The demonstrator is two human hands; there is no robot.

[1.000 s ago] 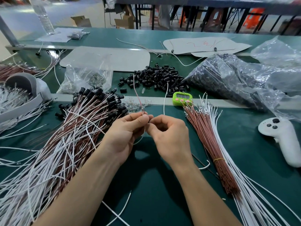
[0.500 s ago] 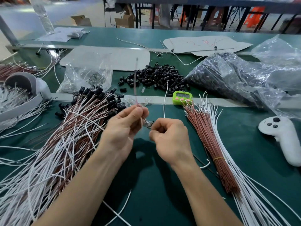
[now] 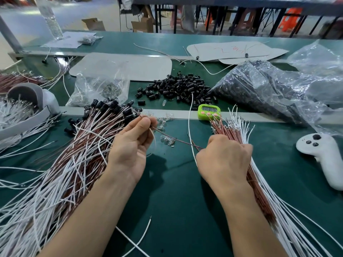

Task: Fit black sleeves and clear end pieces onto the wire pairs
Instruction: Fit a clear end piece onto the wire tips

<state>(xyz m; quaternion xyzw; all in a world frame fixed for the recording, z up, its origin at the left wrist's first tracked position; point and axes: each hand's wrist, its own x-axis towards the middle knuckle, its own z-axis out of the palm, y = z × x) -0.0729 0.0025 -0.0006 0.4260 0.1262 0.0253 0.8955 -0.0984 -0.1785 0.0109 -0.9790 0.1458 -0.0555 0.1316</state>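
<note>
My left hand (image 3: 132,143) pinches the end of a brown wire (image 3: 174,139) beside the big pile of finished red and white wire pairs (image 3: 74,153) with black sleeves on their tips. That wire runs right to my right hand (image 3: 222,160), whose curled fingers grip it together with a white wire (image 3: 189,125) that rises toward the timer. The right hand lies against the bundle of bare red and white wires (image 3: 239,138). Loose black sleeves (image 3: 178,88) are heaped on the far strip. Clear end pieces (image 3: 168,140) lie between my hands.
A green timer (image 3: 208,111) stands on the metal rail. Plastic bags (image 3: 269,93) with black parts fill the right, a small clear bag (image 3: 98,89) sits left of the sleeves. A white controller (image 3: 323,156) lies far right, a grey headset (image 3: 31,104) far left.
My hands have drawn apart: the left went up and left with the wire end, the right moved right against the bare wire bundle. The brown wire, upright before, now stretches between them.
</note>
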